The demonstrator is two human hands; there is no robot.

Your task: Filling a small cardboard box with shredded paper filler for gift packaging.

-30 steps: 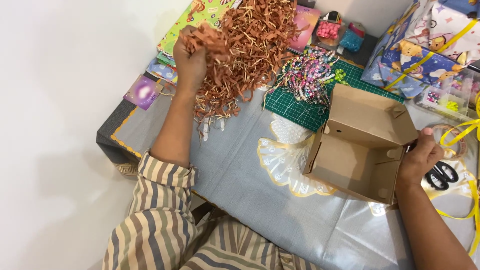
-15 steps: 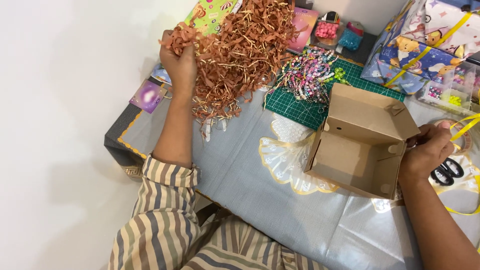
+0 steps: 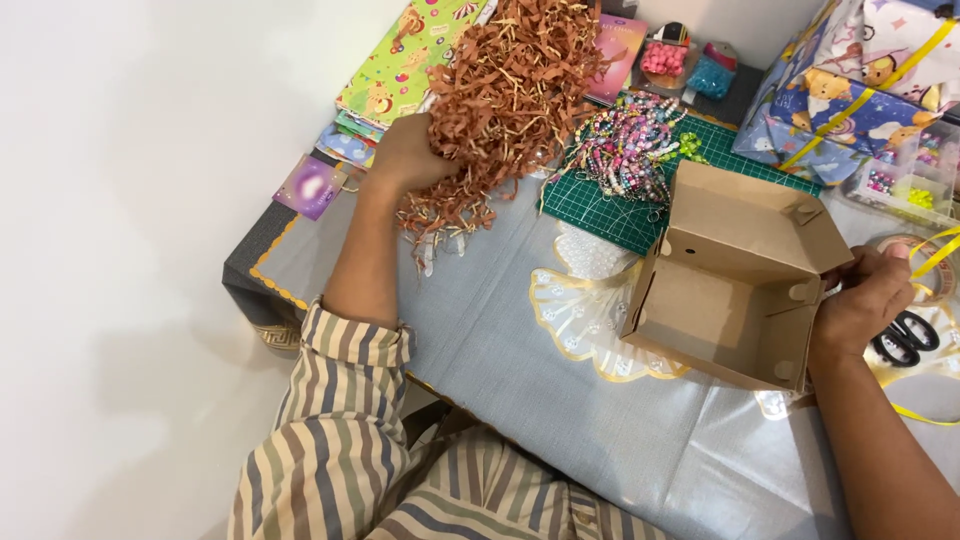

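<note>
While my left hand (image 3: 405, 152) grips brown paper shred (image 3: 510, 80) at eleven o'clock, my right hand (image 3: 868, 300) clasps the open cardboard box (image 3: 735, 275) at three o'clock.

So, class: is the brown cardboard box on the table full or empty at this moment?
Empty. The cardboard box stands open, its bare brown floor and walls showing; the shredded paper lies in a heap apart from it.

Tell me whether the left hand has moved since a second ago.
Yes. The left hand has dropped from the top of the shredded paper pile to its lower left edge, nearer the table.
</note>
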